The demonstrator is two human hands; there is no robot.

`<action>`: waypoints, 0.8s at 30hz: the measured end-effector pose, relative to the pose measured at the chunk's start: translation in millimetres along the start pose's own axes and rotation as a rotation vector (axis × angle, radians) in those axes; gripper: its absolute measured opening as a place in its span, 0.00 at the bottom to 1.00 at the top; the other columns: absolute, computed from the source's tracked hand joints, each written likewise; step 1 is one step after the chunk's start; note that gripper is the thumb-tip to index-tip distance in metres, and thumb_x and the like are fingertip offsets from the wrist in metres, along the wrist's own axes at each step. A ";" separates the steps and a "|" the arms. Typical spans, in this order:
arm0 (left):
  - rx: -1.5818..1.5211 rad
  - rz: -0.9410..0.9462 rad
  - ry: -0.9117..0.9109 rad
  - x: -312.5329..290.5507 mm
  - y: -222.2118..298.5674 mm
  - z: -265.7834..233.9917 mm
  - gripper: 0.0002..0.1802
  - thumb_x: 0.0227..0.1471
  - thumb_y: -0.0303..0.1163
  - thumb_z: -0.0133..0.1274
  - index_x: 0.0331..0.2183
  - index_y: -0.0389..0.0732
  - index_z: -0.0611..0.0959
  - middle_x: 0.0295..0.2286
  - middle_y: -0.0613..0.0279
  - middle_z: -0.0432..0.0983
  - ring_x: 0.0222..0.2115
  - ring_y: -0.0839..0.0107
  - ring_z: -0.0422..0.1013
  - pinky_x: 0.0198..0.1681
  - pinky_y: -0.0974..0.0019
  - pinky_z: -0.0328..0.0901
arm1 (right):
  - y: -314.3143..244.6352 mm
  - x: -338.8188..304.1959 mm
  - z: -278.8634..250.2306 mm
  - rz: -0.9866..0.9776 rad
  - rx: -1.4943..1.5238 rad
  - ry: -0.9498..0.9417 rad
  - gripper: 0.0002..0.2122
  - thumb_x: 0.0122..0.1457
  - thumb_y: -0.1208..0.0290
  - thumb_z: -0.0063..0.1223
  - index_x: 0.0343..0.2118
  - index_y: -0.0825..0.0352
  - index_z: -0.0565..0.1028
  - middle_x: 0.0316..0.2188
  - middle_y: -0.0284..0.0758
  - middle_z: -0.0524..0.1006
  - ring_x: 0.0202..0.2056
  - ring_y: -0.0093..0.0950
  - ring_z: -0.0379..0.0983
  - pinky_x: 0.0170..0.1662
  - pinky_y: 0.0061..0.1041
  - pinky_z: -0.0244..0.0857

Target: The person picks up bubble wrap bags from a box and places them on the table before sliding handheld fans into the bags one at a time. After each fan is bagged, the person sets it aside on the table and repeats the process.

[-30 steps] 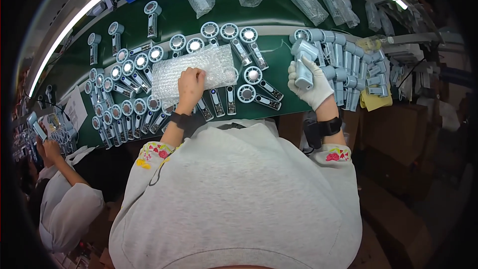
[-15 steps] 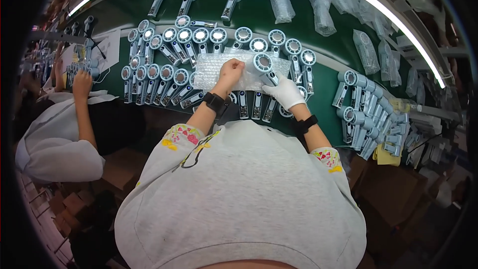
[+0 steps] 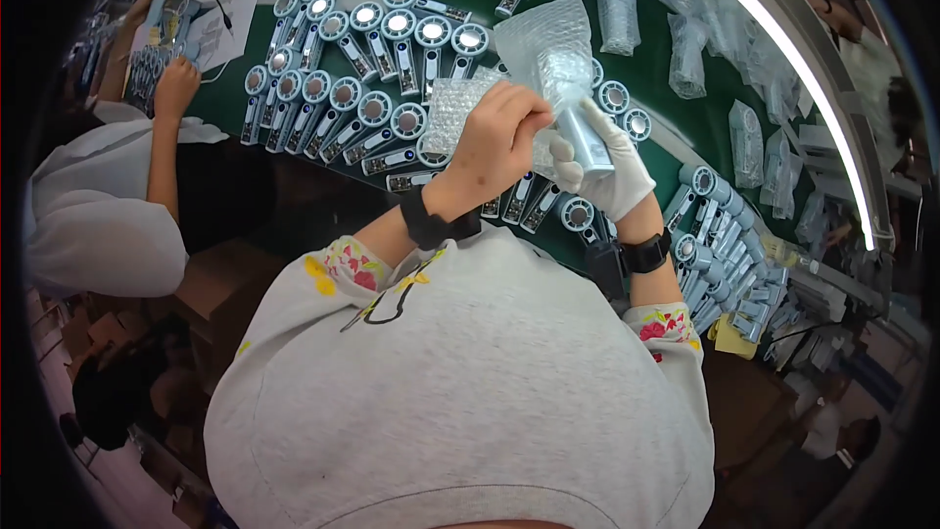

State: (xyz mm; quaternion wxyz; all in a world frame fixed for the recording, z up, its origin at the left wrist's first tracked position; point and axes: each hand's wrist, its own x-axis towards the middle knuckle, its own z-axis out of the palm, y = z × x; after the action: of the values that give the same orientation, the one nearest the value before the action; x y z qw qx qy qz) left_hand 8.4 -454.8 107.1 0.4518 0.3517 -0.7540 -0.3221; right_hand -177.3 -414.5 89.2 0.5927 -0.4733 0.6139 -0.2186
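A light-blue handheld fan (image 3: 590, 149) is in my right hand (image 3: 623, 168), which wears a white glove and is closed round the handle. The fan's round head points away from me, inside a clear bubble-wrap bag (image 3: 548, 34), and the handle sticks out of the bag. My bare left hand (image 3: 499, 142) is closed in a pinch at the bag's near edge; the fingertips partly hide what they grip. Below that hand lies more flat bubble wrap (image 3: 452, 106) on the green table.
Rows of handheld fans (image 3: 372, 110) with bare circuit boards in their handles cover the table at left. More fans (image 3: 729, 245) are stacked at right. Bubble-wrapped fans (image 3: 688, 54) lie at back right. A lamp bar (image 3: 818, 69) arches overhead. Another person's hand (image 3: 176, 86) works at far left.
The fan's head has gone into the bubble-wrap bag, which has come up off the pile. My right hand has turned the fan head away from me. The view has shifted.
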 end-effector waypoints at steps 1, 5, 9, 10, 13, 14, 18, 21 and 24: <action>-0.039 -0.010 0.058 11.1 6.7 -1.3 0.03 0.40 0.19 0.50 0.23 0.36 0.74 0.23 0.56 0.70 0.25 0.56 0.64 0.29 0.60 0.60 | 2.4 -4.9 2.2 -0.085 -0.144 0.070 0.13 0.57 0.61 0.44 0.37 0.67 0.68 0.28 0.36 0.73 0.29 0.29 0.70 0.35 0.27 0.64; -0.325 0.044 0.173 44.3 34.8 20.1 0.04 0.37 0.20 0.52 0.21 0.39 0.74 0.22 0.59 0.70 0.27 0.60 0.64 0.29 0.63 0.62 | 12.9 -23.4 11.3 -0.559 -0.688 0.296 0.15 0.60 0.62 0.39 0.44 0.66 0.66 0.35 0.35 0.73 0.38 0.29 0.68 0.44 0.28 0.62; -0.157 0.312 -0.192 12.0 67.4 64.3 0.10 0.31 0.29 0.55 0.24 0.43 0.74 0.26 0.66 0.68 0.35 0.65 0.63 0.33 0.68 0.58 | 53.2 -47.9 0.9 -0.300 -0.519 0.195 0.14 0.59 0.67 0.40 0.46 0.67 0.64 0.38 0.35 0.72 0.41 0.30 0.67 0.47 0.30 0.60; -0.121 0.321 -0.211 3.7 63.7 71.6 0.12 0.32 0.31 0.55 0.25 0.42 0.74 0.26 0.66 0.67 0.36 0.65 0.62 0.34 0.68 0.57 | 47.9 -43.6 -8.7 -0.244 -0.425 0.166 0.15 0.59 0.67 0.41 0.47 0.67 0.64 0.38 0.35 0.72 0.41 0.30 0.68 0.46 0.30 0.61; -0.098 0.242 -0.128 -9.7 46.6 48.5 0.12 0.34 0.33 0.54 0.27 0.43 0.74 0.27 0.66 0.67 0.37 0.65 0.62 0.34 0.68 0.57 | 32.1 -18.2 -44.3 -0.041 -0.152 0.097 0.16 0.58 0.68 0.42 0.48 0.68 0.63 0.38 0.36 0.72 0.39 0.30 0.69 0.45 0.29 0.62; -0.089 0.220 -0.105 -15.5 44.2 38.3 0.12 0.35 0.34 0.53 0.28 0.43 0.75 0.27 0.66 0.67 0.37 0.65 0.62 0.34 0.67 0.57 | 19.5 6.2 -65.8 0.035 -0.060 0.075 0.17 0.58 0.68 0.43 0.49 0.68 0.63 0.38 0.36 0.72 0.39 0.30 0.69 0.44 0.28 0.63; -0.078 0.178 -0.306 -69.6 3.2 -24.0 0.09 0.39 0.35 0.53 0.28 0.47 0.77 0.27 0.69 0.68 0.34 0.69 0.64 0.34 0.66 0.57 | 23.1 98.2 -107.2 0.227 0.173 0.145 0.19 0.56 0.68 0.46 0.49 0.68 0.63 0.39 0.37 0.72 0.35 0.29 0.71 0.40 0.27 0.65; -0.011 -0.068 -0.490 -112.9 1.3 -70.2 0.04 0.40 0.33 0.52 0.23 0.45 0.76 0.22 0.69 0.66 0.27 0.71 0.63 0.31 0.68 0.56 | 39.5 191.7 -145.2 0.195 -0.016 0.683 0.21 0.52 0.60 0.51 0.45 0.69 0.68 0.38 0.38 0.74 0.34 0.32 0.72 0.38 0.28 0.66; 0.054 -0.297 -0.433 -153.3 8.0 -84.9 0.05 0.43 0.34 0.52 0.21 0.44 0.75 0.22 0.68 0.65 0.26 0.70 0.63 0.30 0.69 0.56 | 20.6 239.0 -125.6 0.000 -0.940 1.000 0.26 0.47 0.56 0.56 0.45 0.70 0.68 0.39 0.42 0.74 0.35 0.37 0.72 0.40 0.31 0.65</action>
State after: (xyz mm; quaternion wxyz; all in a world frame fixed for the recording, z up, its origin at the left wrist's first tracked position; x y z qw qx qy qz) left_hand 136.4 -338.8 76.4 0.2182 0.3931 -0.7816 -0.4323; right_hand -265.3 -642.7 -27.0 -0.0303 -0.5223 0.8436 -0.1211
